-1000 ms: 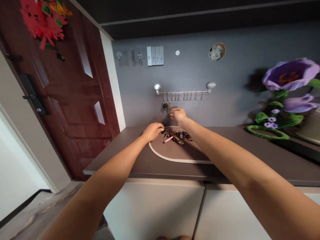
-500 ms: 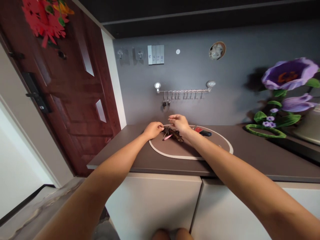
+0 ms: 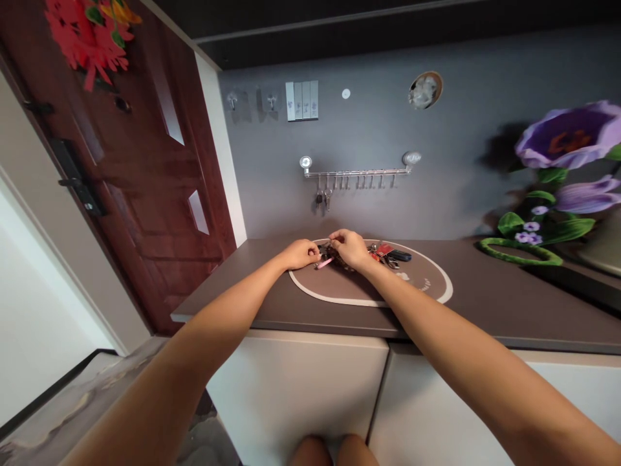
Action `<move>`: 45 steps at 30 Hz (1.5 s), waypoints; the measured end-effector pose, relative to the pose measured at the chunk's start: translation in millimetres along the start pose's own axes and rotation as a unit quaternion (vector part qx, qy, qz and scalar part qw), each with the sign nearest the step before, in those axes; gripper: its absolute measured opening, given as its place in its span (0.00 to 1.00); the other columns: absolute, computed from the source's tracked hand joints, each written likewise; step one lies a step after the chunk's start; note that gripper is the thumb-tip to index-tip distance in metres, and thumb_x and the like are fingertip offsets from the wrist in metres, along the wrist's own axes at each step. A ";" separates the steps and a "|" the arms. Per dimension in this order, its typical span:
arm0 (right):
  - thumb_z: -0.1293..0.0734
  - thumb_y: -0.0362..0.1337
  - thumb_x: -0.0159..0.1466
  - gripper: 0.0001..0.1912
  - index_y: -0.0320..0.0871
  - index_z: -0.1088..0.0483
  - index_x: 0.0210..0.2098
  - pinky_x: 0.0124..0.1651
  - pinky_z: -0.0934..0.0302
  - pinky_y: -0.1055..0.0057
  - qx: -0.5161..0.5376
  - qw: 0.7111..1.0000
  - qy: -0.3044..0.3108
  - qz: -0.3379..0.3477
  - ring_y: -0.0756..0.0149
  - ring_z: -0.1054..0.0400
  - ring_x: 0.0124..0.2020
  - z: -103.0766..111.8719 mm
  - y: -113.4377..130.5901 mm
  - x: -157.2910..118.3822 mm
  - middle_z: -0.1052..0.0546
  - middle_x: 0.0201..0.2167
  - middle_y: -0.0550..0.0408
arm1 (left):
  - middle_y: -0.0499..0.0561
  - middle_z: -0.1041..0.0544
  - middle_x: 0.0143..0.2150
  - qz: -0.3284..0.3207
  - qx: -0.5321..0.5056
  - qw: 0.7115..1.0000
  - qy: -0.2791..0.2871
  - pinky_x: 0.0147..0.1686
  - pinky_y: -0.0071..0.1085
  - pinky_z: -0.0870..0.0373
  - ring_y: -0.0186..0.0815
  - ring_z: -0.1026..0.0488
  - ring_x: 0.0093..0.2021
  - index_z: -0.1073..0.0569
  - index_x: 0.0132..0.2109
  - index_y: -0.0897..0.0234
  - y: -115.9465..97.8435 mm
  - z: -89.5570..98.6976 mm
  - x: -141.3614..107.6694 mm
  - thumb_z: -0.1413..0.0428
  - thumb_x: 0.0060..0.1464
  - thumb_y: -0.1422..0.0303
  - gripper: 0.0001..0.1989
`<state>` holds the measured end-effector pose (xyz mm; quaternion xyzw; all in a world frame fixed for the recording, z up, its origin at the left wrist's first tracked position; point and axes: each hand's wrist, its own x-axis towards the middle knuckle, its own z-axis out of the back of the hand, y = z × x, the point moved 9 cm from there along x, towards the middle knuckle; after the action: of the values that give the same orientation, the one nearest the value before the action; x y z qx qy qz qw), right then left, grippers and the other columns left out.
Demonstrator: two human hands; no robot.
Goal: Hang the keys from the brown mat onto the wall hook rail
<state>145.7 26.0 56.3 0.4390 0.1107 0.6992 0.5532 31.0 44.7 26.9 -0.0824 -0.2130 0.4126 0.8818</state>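
On an oval brown mat (image 3: 339, 294) with a pale rim lies a small heap of dark and metallic pieces (image 3: 326, 249) that look like keys, with a pink strip (image 3: 324, 263) among them. My left hand (image 3: 299, 254) is at the heap's left end, thumb and fingertips pinched at its edge. My right hand (image 3: 350, 248) bends over the heap from the right, fingertips pressed together, covering part of it. What either pinch holds is too small to make out. Right of my right wrist lie a red item (image 3: 384, 249) and a dark blue-black item (image 3: 400, 255).
A rail with hooks (image 3: 359, 173) is fixed to the grey wall, a dark key (image 3: 319, 199) and a silver key (image 3: 328, 199) hanging on its left hooks. Purple artificial flowers (image 3: 565, 142) stand at the right. A dark red door (image 3: 145, 162) is at the left.
My right hand has lowered from above the heap onto it. A silver key on the rail shows more clearly. My left hand stays pinched at the heap's left edge.
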 end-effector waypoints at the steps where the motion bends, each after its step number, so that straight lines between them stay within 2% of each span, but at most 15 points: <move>1: 0.39 0.29 0.53 0.08 0.43 0.29 0.31 0.39 0.42 0.73 -0.009 1.000 0.004 0.004 0.70 0.34 0.29 -1.0 0.7 -0.2 0.25 0.29 0.55 | 0.48 0.27 0.27 -0.002 0.008 1.000 -0.003 0.26 0.24 0.42 0.30 0.35 0.26 0.27 0.30 0.66 0.2 0.9 0.2 0.50 0.47 0.66 0.10; 7: 0.40 0.29 0.55 0.11 0.42 0.29 0.35 0.40 0.42 0.73 -0.065 0.996 0.029 0.050 0.67 0.33 0.31 -7.0 11.0 -1.3 0.25 0.32 0.51 | 0.51 0.29 0.33 -0.009 0.053 0.996 -0.071 0.38 0.28 0.39 0.34 0.34 0.37 0.28 0.32 0.65 3.4 18.0 0.9 0.54 0.51 0.70 0.10; 13: 0.39 0.31 0.55 0.09 0.42 0.29 0.34 0.40 0.43 0.72 -0.073 0.993 0.044 0.080 0.67 0.33 0.32 -10.1 20.4 -4.1 0.25 0.32 0.52 | 0.52 0.32 0.33 0.007 0.043 0.988 -0.147 0.41 0.30 0.38 0.34 0.35 0.37 0.30 0.33 0.66 7.8 40.5 -1.4 0.58 0.55 0.69 0.12; 16: 0.39 0.33 0.56 0.08 0.42 0.30 0.33 0.38 0.43 0.72 -0.063 0.992 0.041 0.097 0.68 0.33 0.31 -10.4 24.3 -4.8 0.25 0.32 0.52 | 0.52 0.32 0.31 0.011 0.017 0.984 -0.179 0.41 0.31 0.38 0.34 0.35 0.38 0.31 0.31 0.66 7.2 49.5 -3.0 0.57 0.55 0.67 0.13; 19: 0.39 0.33 0.55 0.08 0.42 0.30 0.34 0.38 0.43 0.72 -0.045 0.991 0.030 0.120 0.68 0.34 0.31 -9.5 28.5 -5.0 0.26 0.33 0.52 | 0.51 0.30 0.30 0.033 -0.083 0.979 -0.180 0.39 0.30 0.35 0.33 0.33 0.36 0.33 0.30 0.66 13.4 48.3 -2.2 0.57 0.55 0.66 0.12; 21: 0.39 0.33 0.55 0.08 0.42 0.31 0.34 0.39 0.43 0.72 -0.037 0.990 0.022 0.136 0.69 0.34 0.31 -9.2 30.6 -4.8 0.26 0.33 0.52 | 0.51 0.30 0.31 0.057 -0.197 0.964 -0.171 0.36 0.29 0.33 0.31 0.32 0.34 0.34 0.31 0.67 20.3 42.5 -1.1 0.57 0.56 0.65 0.12; 24: 0.39 0.33 0.55 0.08 0.42 0.34 0.35 0.38 0.43 0.71 -0.021 0.987 0.002 0.160 0.69 0.35 0.32 -6.4 34.1 -4.8 0.27 0.33 0.53 | 0.51 0.29 0.31 0.073 -0.359 0.916 -0.164 0.35 0.29 0.31 0.29 0.29 0.32 0.37 0.32 0.67 23.5 35.5 -0.6 0.55 0.55 0.63 0.11; 27: 0.39 0.33 0.54 0.10 0.42 0.37 0.38 0.37 0.42 0.70 0.004 0.983 -0.041 0.177 0.68 0.36 0.33 3.0 39.2 -5.9 0.30 0.33 0.53 | 0.50 0.30 0.28 0.073 -0.449 0.876 -0.163 0.35 0.32 0.31 0.29 0.29 0.29 0.39 0.32 0.68 18.3 35.7 -1.5 0.53 0.54 0.60 0.13; 30: 0.39 0.33 0.54 0.08 0.42 0.37 0.35 0.38 0.43 0.70 0.003 0.977 -0.064 0.202 0.67 0.37 0.34 9.7 48.4 -9.1 0.31 0.32 0.53 | 0.48 0.30 0.26 0.076 -0.500 0.845 -0.174 0.34 0.33 0.30 0.29 0.29 0.27 0.39 0.32 0.67 14.6 40.1 -3.3 0.51 0.52 0.59 0.14; 35: 0.41 0.33 0.55 0.05 0.42 0.34 0.31 0.42 0.44 0.69 0.007 0.965 -0.049 0.259 0.66 0.38 0.37 7.8 64.5 -18.0 0.33 0.32 0.53 | 0.46 0.31 0.25 0.092 -0.562 0.798 -0.198 0.34 0.33 0.30 0.28 0.29 0.26 0.39 0.31 0.66 20.3 42.0 -4.0 0.48 0.50 0.60 0.13; 41: 0.39 0.41 0.56 0.09 0.44 0.32 0.33 0.43 0.44 0.69 0.003 0.969 -0.071 0.237 0.67 0.38 0.37 6.2 59.5 -17.8 0.33 0.34 0.53 | 0.50 0.28 0.26 0.092 -0.597 0.770 -0.205 0.37 0.36 0.31 0.31 0.28 0.29 0.38 0.30 0.68 23.0 41.5 -3.9 0.47 0.50 0.60 0.14; 45: 0.36 0.46 0.53 0.12 0.44 0.31 0.30 0.41 0.43 0.68 -0.024 0.970 -0.098 0.220 0.66 0.38 0.35 6.8 51.1 -13.5 0.34 0.32 0.54 | 0.52 0.27 0.28 0.085 -0.615 0.757 -0.204 0.39 0.38 0.31 0.33 0.27 0.30 0.36 0.31 0.69 19.6 42.5 -5.4 0.47 0.50 0.62 0.13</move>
<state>116.2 -6.6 86.4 0.5054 -0.0604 0.7600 0.4041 -4.5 51.9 57.0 -0.5386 -0.5874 0.2735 0.5385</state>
